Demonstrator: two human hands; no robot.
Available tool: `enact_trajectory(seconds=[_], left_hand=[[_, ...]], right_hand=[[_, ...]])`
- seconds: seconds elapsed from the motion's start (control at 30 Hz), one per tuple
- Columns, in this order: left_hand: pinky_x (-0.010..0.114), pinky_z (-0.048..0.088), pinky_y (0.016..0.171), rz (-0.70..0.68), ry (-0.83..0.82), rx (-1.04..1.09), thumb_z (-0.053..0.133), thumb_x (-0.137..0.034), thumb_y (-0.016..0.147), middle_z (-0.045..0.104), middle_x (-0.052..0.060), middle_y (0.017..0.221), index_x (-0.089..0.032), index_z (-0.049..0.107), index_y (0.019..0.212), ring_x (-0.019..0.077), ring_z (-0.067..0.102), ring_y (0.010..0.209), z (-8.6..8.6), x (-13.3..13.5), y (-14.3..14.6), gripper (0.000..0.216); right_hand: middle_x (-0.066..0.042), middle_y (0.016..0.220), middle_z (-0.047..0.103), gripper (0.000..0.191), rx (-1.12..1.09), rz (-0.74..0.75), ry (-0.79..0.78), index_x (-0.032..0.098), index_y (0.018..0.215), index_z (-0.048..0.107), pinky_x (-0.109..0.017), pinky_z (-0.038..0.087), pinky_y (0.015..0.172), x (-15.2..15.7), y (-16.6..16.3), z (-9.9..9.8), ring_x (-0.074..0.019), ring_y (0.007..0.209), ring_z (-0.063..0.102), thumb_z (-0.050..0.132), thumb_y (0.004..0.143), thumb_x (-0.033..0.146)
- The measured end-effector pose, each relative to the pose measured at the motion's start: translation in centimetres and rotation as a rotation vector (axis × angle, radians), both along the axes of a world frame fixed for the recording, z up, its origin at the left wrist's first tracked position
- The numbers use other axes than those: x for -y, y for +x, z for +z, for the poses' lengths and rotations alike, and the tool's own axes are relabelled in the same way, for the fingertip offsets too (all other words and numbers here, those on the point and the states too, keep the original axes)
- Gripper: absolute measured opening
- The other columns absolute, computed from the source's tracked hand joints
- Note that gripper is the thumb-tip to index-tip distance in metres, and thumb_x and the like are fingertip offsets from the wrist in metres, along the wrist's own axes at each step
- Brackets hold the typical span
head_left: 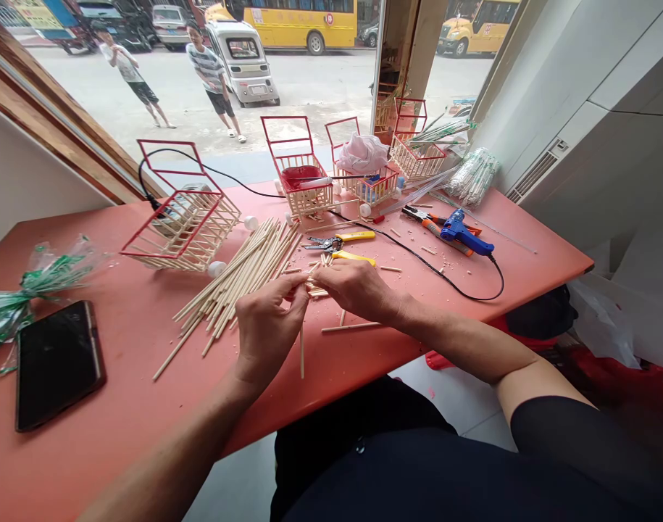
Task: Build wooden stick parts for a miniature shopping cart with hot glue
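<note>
My left hand [269,326] and my right hand [358,288] meet over the red table [119,406], both pinched on a small bundle of short wooden sticks [316,290] held between the fingertips. One thin stick [301,351] hangs down below my left hand. A loose pile of long wooden sticks [244,275] lies just left of my hands. Yellow-handled cutters [342,245] rest just beyond my fingers.
A tipped stick-and-red-frame cart [184,217] lies at the left, with several more carts [303,181] along the window. A blue glue gun [464,233] with its black cord lies to the right. A black phone [56,362] and bagged green items [32,286] sit far left.
</note>
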State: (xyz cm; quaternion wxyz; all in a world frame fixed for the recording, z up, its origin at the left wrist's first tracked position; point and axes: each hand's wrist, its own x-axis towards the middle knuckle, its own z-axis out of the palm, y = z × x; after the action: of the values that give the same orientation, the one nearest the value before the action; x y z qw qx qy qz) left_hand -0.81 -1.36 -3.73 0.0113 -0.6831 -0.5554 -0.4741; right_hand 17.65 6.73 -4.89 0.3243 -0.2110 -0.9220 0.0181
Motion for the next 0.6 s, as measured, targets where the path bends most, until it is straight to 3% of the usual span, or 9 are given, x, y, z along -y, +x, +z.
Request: enact_trajectory(seconds=[0.27, 0.6], left_hand=[[0.028, 0.061, 0.072, -0.001, 0.014, -0.009, 0.066, -0.02, 0.097, 0.089, 0.003, 0.088, -0.018, 0.089, 0.103, 0.0204, 0.084, 0.071, 0.12, 0.03, 0.07, 0.023], [0.028, 0.062, 0.074, -0.002, 0.006, 0.001, 0.067, -0.019, 0.096, 0.089, 0.003, 0.09, -0.019, 0.089, 0.103, 0.0204, 0.084, 0.073, 0.15, 0.02, 0.05, 0.023]], right_hand=[[-0.005, 0.086, 0.077, 0.027, 0.004, -0.001, -0.03, 0.016, 0.093, 0.073, -0.028, 0.041, 0.077, 0.06, -0.11, -0.08, -0.0171, 0.081, 0.065, 0.054, 0.111, 0.009], [-0.004, 0.081, 0.072, 0.026, 0.012, -0.012, -0.012, 0.016, 0.091, 0.071, -0.028, 0.039, 0.075, 0.08, -0.05, 0.01, -0.0169, 0.077, 0.06, 0.055, 0.11, 0.008]])
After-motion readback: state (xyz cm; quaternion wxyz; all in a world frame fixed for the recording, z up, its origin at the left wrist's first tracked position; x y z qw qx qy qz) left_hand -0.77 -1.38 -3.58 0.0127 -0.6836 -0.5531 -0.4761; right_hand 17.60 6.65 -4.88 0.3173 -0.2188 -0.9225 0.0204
